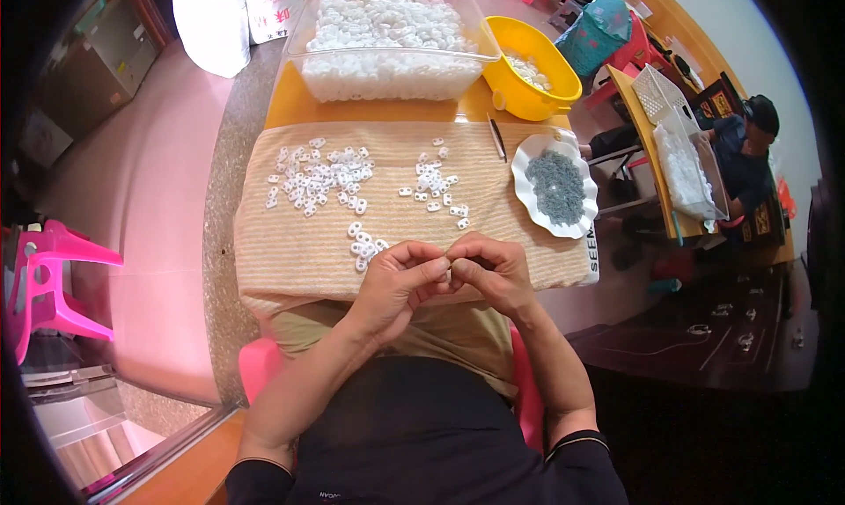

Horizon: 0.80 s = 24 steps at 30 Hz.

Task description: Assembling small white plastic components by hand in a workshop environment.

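Note:
My left hand (396,281) and my right hand (491,272) meet at the table's near edge, thumbs and forefingers pinched together. Whatever small thing they hold between the fingertips is mostly hidden. Just beside my left hand lies a small pile of white plastic pieces (359,234), each with two holes. Farther off on the striped cloth (387,144) are a larger heap of white two-hole pieces (321,178) at left and a smaller one (429,181) at right. A white wavy-rimmed dish (522,164) holding tiny grey-green pieces (556,188) stands beyond my right hand.
A clear bin (392,54) full of white pieces and a yellow basin (521,103) stand at the table's far side. Dark tweezers (497,139) lie near the dish. A pink stool (66,281) is at left; another person (748,162) sits at a table at right.

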Tool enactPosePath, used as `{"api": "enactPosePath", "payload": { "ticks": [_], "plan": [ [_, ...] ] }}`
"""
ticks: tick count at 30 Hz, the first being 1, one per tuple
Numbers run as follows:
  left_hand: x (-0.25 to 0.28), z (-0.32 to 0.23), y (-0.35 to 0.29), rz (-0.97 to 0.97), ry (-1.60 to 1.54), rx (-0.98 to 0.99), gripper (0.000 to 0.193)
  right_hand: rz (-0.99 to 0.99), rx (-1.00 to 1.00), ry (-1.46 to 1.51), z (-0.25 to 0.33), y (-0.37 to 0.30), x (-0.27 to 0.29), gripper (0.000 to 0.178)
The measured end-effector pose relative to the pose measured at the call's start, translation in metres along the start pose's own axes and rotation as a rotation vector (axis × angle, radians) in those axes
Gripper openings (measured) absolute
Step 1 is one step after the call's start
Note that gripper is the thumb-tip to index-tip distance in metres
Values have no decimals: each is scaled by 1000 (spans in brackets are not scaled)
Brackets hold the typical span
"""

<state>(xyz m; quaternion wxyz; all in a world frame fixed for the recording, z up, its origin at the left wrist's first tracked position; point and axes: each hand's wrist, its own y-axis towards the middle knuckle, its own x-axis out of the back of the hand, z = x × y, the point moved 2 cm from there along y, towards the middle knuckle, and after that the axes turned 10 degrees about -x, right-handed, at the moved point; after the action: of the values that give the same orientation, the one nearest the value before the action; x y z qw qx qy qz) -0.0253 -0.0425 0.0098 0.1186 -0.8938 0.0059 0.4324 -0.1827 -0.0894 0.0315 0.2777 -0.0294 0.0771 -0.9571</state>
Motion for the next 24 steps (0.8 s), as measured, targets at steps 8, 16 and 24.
{"api": "enactPosePath", "payload": {
  "ticks": [8, 16, 24],
  "plan": [
    [2, -3, -4, -35, 10, 40, 9, -56, -26, -93, -11, 3, 2, 2],
    [5, -5, -5, -19, 26, 50, 8, -80, -74, -169, -5, 2, 0, 8],
    [5, -7, -4, -43, 55, 60, 9, 9, 146, -251, -6, 5, 2, 5]
  ]
}}
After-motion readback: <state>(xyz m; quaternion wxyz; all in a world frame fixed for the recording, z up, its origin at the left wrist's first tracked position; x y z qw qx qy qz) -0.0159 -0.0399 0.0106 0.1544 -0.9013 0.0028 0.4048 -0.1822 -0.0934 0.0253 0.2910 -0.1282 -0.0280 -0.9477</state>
